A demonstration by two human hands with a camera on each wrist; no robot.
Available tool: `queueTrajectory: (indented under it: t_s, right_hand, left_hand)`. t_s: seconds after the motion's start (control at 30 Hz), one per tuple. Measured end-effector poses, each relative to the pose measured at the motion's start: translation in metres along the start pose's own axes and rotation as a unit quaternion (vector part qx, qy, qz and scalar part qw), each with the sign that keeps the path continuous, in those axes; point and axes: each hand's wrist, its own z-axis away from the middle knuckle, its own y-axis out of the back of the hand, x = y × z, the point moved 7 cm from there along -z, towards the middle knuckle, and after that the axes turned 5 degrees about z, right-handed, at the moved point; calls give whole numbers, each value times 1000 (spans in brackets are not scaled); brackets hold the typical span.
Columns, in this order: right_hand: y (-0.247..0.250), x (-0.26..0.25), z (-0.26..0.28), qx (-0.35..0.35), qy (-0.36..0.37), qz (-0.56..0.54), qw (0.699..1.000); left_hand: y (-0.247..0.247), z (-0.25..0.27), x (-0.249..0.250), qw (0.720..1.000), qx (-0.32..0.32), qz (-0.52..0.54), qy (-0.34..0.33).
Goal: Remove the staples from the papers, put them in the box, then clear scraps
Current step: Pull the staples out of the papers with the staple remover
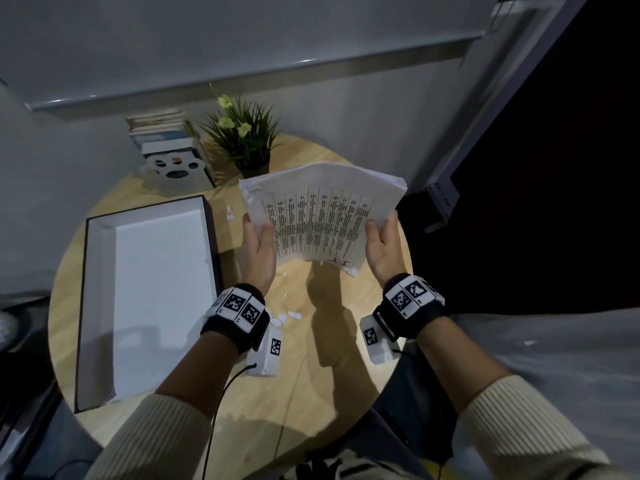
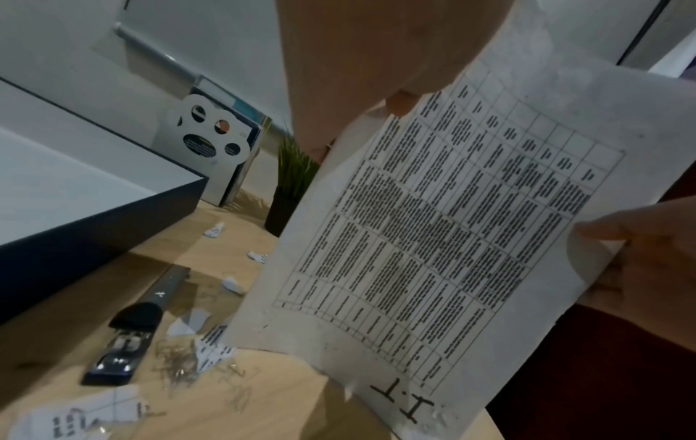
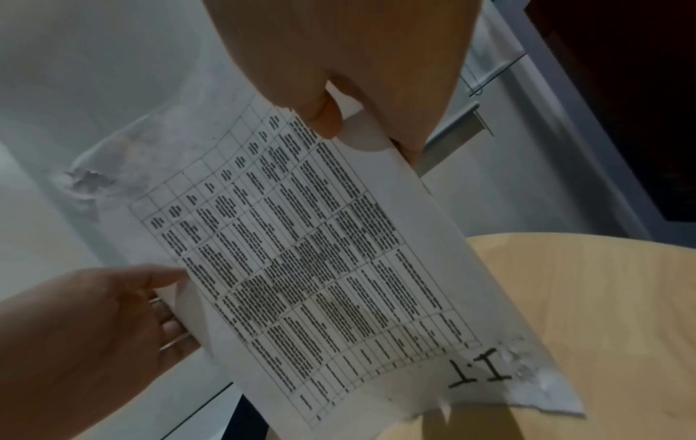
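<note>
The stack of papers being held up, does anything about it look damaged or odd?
Yes. The stack of papers, gripped by the left hand and right hand, has ragged, torn corners: one at its far left, one by the handwritten mark. Torn paper scraps and loose staples litter the table.

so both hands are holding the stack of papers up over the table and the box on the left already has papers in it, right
Not quite. Both the left hand and right hand do hold the papers above the table, but the head view shows the box on the left holding no papers yet.
</note>
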Motion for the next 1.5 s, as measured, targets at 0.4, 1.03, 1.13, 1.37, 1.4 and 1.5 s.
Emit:
queueTrajectory:
  t_s: [0.4, 1.03, 1.13, 1.37, 1.4, 1.5]
  right_hand:
    - [-4, -138, 47, 169, 471, 255, 828]
    - [-60, -204, 32, 14, 478, 320, 818]
    - [-50, -216, 31, -29, 420, 277, 864]
    - [-52, -191, 33, -81, 352, 180, 915]
    - [-53, -186, 34, -87, 342, 172, 919]
    - [-57, -176, 40, -94, 333, 180, 921]
  left_hand:
    - [-1, -8, -1, 999, -29, -30, -10]
    - [6, 24, 139, 969, -51, -23, -239]
    - [5, 31, 161, 958, -32, -56, -279]
    - [11, 52, 152, 960, -26, -133, -243]
    - [13, 53, 150, 962, -32, -145, -230]
    - [20, 52, 145, 970, -48, -147, -186]
